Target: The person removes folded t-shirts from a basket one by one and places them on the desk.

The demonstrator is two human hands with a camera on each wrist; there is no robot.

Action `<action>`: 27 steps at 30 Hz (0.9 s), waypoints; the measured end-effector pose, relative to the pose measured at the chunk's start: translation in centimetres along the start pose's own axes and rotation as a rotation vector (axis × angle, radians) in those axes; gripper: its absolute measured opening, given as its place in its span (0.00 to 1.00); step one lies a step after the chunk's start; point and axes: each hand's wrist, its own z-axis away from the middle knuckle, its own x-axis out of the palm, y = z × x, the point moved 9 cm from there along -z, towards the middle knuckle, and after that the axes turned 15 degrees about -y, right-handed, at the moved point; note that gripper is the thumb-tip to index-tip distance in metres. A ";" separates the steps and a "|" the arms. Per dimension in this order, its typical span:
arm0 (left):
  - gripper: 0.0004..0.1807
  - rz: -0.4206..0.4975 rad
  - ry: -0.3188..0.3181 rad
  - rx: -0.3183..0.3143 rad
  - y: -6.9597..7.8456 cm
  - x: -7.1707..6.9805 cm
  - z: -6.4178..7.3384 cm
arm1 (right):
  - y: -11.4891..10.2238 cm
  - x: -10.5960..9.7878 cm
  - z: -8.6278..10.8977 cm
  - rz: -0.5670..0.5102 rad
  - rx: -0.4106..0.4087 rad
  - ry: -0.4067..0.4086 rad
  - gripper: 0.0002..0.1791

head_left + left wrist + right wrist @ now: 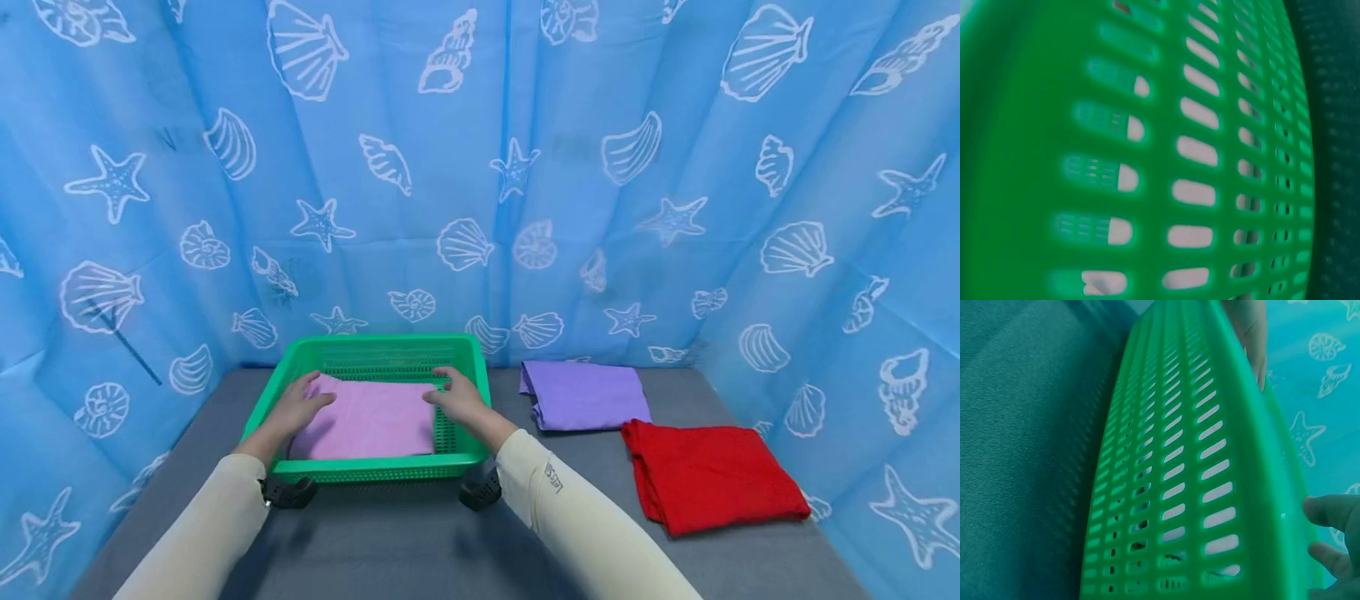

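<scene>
A folded pink cloth (375, 421) lies inside a green plastic basket (382, 468) with slotted walls. At the cloth's left side is my left hand (294, 410), its fingers spread and loosely bent; whether they touch the cloth cannot be told. My right hand (463, 402) hovers over the basket's right part, just past the cloth's right edge, thumb and fingers apart with nothing between them. In the right wrist view, fingers (1329, 512) show beyond the basket rim. Only the basket's slotted wall (1160, 175) fills the left wrist view, with pale cloth visible through the holes.
Right of the basket, a folded purple cloth (585, 396) lies on the grey table (390, 542). A folded red cloth (712, 475) is nearer the right edge, close to the purple one. Behind and at the sides hangs a blue curtain (480, 200) with white shells and starfish.
</scene>
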 end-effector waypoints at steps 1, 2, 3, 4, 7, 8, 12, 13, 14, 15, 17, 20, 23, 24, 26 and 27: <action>0.41 0.005 -0.011 -0.001 0.0 0.0 -0.2 | 0.2 0.1 -0.3 -0.005 0.008 0.003 0.29; 0.41 0.010 -0.022 0.000 -0.1 0.0 -0.3 | 0.4 0.1 -0.6 -0.008 0.014 0.006 0.29; 0.42 0.010 -0.032 -0.005 -0.2 0.1 -0.4 | 0.7 0.2 -0.8 -0.019 0.020 0.008 0.30; 0.42 0.009 -0.041 -0.012 -0.3 0.1 -0.5 | 0.9 0.4 -1.0 -0.033 0.023 0.007 0.30; 0.41 -0.009 -0.058 -0.022 -0.5 0.4 -0.9 | 1.8 0.7 -1.6 -0.074 0.041 0.005 0.32; 0.41 -0.015 -0.065 -0.022 -0.5 0.6 -1.0 | 2.2 0.8 -1.7 -0.086 0.051 0.005 0.32; 0.40 -0.081 -0.059 0.000 -0.5 1.0 -1.4 | 3.3 1.1 -1.8 -0.137 0.091 0.004 0.33; 0.41 -0.107 -0.051 0.005 -0.5 1.1 -1.5 | 3.4 1.1 -1.7 -0.150 0.098 0.001 0.33; 0.41 -0.138 -0.041 0.008 -0.5 1.1 -1.5 | 3.4 1.2 -1.7 -0.162 0.102 -0.005 0.34; 0.41 -0.169 -0.030 0.008 -0.4 1.1 -1.6 | 3.5 1.2 -1.6 -0.175 0.107 -0.011 0.34; 0.41 -0.215 -0.010 0.005 -0.2 1.2 -1.6 | 3.6 1.3 -1.5 -0.197 0.113 -0.023 0.35; 0.41 -0.229 0.005 -0.014 0.0 1.3 -1.4 | 3.7 1.5 -1.5 -0.216 0.123 -0.037 0.35; 0.42 -0.212 -0.006 -0.041 -0.3 1.4 -1.2 | 3.9 1.7 -1.6 -0.224 0.142 -0.034 0.36; 0.42 -0.204 -0.020 -0.061 -0.5 1.5 -1.2 | 4.0 1.7 -1.7 -0.226 0.149 -0.032 0.36; 0.43 -0.182 -0.052 -0.102 -1.1 1.8 -1.1 | 4.3 2.0 -1.8 -0.236 0.163 -0.030 0.37; 0.44 -0.169 -0.067 -0.123 -1.4 2.0 -1.1 | 4.3 2.1 -1.8 -0.239 0.170 -0.030 0.37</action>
